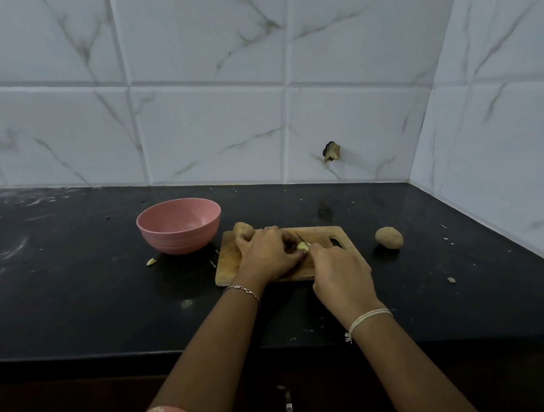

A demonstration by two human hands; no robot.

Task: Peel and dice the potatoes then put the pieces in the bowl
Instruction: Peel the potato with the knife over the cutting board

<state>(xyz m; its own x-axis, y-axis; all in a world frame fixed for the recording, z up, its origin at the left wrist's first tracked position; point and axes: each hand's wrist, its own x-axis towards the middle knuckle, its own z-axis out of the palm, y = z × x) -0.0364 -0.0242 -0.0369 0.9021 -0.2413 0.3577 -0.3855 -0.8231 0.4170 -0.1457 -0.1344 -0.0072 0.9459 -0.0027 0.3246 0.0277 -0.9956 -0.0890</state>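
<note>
Potato piece (302,245): pale, peeled flesh on the cutting board (230,268), between the two hands and mostly hidden under the fingers.
Left hand (267,253): fingers curled down over the piece, pinning it to the board.
Right hand (340,271): closed round the handle of the knife (301,236); the handle is hidden and only a sliver of blade shows, set against the piece.
Handling: probably firm and dense, but wet and slick where peeled. Because it is small, it is best held from above with the fingertips tucked back from the blade. A flat cut face turned down should stop it rocking.
Skin-on potato (243,230): at the board's far left corner, just behind the left hand.
Second potato (389,237): unpeeled, on the counter (79,279), well apart to the right of the board.
Bowl (179,242): pink, upright, just left of the board; its inside looks empty.
Stray bit (151,261): pale scrap on the counter in front of the bowl, not in it.
Progress: seemingly early, as no dice are in the bowl yet.
</note>
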